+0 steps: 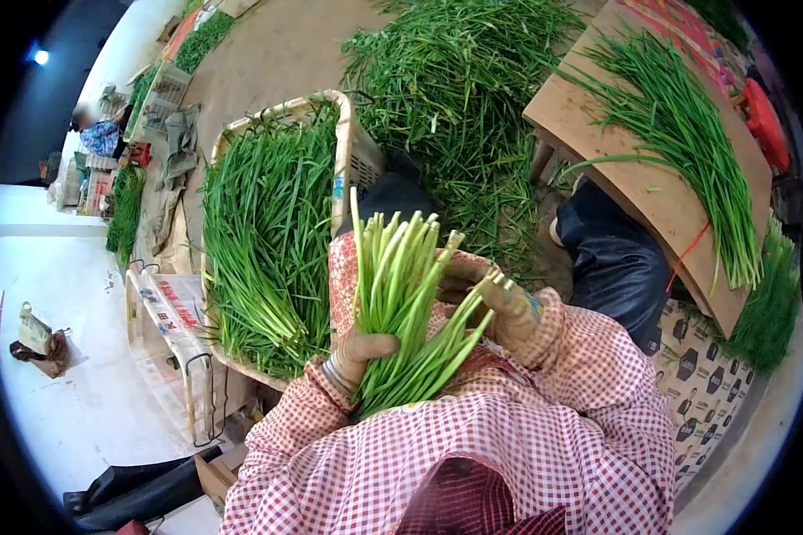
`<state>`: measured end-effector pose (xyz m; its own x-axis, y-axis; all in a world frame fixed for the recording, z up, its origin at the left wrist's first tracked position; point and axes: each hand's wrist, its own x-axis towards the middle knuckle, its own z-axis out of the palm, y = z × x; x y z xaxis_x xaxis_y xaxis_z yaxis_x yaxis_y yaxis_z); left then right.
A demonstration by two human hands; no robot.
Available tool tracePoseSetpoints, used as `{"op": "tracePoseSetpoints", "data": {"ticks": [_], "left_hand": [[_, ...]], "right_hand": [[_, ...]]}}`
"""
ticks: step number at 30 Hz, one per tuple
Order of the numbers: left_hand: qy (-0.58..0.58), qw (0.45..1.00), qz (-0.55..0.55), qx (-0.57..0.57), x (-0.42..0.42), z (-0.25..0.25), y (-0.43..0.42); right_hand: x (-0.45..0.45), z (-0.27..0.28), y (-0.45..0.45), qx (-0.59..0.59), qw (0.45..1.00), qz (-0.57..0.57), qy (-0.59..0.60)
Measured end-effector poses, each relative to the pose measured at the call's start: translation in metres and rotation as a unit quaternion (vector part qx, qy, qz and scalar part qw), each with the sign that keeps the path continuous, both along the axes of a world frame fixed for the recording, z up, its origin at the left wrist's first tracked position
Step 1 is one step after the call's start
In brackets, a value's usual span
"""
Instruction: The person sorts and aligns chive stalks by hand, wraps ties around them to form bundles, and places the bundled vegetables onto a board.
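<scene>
Gloved, my left hand (366, 354) is wrapped round the lower left of a bunch of green stalks (393, 276), whose pale cut ends point up and away from me. My right hand (511, 312), in a dirty glove, is at the right side of the bunch, its fingers bent against a few stalks that fan out to the right. The leafy part of the bunch runs down toward my checked smock and is partly hidden.
A crate (343, 152) full of greens stands at the left. Beyond my knees lies a big heap of greens (455, 98). A board (571, 116) at the right bears more long stalks (687, 134). A person (103, 134) is far left.
</scene>
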<state>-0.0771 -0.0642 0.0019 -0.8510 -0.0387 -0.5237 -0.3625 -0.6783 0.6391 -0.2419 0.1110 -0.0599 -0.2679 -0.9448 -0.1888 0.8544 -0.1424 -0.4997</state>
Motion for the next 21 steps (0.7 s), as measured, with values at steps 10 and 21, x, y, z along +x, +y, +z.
{"op": "tracePoseSetpoints", "data": {"ticks": [10, 21], "left_hand": [[-0.001, 0.993, -0.060, -0.100, -0.019, 0.033, 0.005], [0.020, 0.974, -0.183, -0.130, -0.044, 0.031, 0.002]], "right_hand": [[0.002, 0.024, -0.022, -0.094, 0.986, -0.094, -0.102], [-0.013, 0.061, -0.019, -0.166, 0.979, -0.095, -0.075]]}}
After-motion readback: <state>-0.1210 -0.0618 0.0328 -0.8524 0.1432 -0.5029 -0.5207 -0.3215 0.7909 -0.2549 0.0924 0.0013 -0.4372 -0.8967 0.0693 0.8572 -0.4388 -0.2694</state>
